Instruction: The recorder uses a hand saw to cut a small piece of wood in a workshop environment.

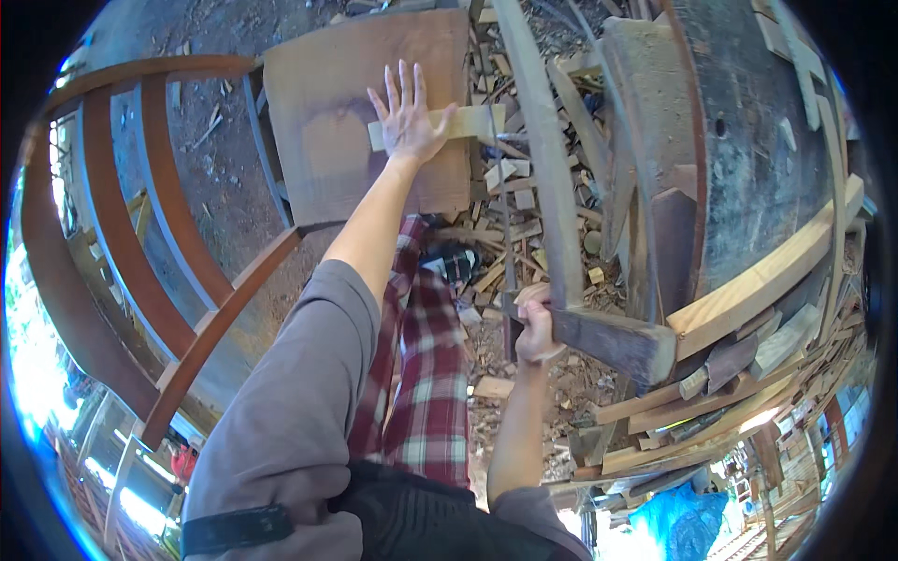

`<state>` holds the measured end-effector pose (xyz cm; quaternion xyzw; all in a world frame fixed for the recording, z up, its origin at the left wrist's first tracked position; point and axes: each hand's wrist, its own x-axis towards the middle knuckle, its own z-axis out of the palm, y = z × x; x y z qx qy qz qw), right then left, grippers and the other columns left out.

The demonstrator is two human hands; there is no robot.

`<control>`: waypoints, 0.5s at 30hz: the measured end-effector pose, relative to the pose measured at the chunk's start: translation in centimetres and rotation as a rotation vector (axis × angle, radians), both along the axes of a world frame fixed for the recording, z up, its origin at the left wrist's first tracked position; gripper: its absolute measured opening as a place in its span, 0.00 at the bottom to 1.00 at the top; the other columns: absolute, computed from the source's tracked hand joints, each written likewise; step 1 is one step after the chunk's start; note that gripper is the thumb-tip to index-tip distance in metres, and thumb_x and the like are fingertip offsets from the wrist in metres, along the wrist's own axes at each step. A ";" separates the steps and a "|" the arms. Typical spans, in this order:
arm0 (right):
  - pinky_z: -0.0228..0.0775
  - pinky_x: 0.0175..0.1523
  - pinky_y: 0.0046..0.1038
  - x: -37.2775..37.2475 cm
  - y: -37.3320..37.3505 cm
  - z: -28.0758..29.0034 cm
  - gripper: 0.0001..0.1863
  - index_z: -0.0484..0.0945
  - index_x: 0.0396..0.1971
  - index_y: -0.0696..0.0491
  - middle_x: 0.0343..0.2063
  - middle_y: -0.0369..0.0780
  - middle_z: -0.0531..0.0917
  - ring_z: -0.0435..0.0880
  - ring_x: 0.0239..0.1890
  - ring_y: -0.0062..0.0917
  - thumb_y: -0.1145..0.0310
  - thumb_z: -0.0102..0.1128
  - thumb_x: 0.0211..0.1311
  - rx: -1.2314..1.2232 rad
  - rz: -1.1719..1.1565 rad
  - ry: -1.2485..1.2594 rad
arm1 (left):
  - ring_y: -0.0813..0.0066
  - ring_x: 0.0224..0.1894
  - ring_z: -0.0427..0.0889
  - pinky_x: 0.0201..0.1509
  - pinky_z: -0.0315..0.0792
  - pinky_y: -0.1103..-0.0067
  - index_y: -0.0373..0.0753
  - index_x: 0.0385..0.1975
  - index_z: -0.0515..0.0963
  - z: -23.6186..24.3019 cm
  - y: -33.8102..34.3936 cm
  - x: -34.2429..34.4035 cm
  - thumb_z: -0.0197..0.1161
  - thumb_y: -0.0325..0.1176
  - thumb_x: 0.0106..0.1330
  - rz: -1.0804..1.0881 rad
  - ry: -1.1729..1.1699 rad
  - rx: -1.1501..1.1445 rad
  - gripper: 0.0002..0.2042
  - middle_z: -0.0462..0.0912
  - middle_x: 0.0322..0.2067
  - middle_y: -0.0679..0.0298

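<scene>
My left hand (412,129) lies flat with spread fingers on a pale wooden strip (472,122). Beneath the strip is a brown square board (323,79), and the strip's right end sticks out past its edge. In my right hand (538,329) is the near end of a wooden frame saw (552,178), my fingers wrapped around it beside the thick end piece. The saw's thin blade runs away from me, close to the strip's protruding end; whether it touches the wood I cannot tell.
A reddish-brown slatted wooden frame (173,187) stands at the left. Small offcuts (510,178) litter the ground beyond the board's right edge. At the right are a dark worn slab (758,140), a light timber beam (762,285) and stacked lumber (711,402). A blue plastic sheet (678,514) hangs lower right.
</scene>
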<state>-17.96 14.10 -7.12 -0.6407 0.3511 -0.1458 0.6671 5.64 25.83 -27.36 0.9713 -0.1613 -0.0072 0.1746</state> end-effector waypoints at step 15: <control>0.66 0.47 0.33 1.0 -2.7 0.6 0.17 0.68 0.21 0.53 0.18 0.36 0.72 0.74 0.26 0.27 0.55 0.59 0.52 0.278 0.348 -0.039 | 0.52 0.76 0.35 0.67 0.24 0.37 0.57 0.72 0.51 -1.4 -1.9 1.7 0.43 0.47 0.70 0.364 0.049 0.155 0.29 0.43 0.74 0.56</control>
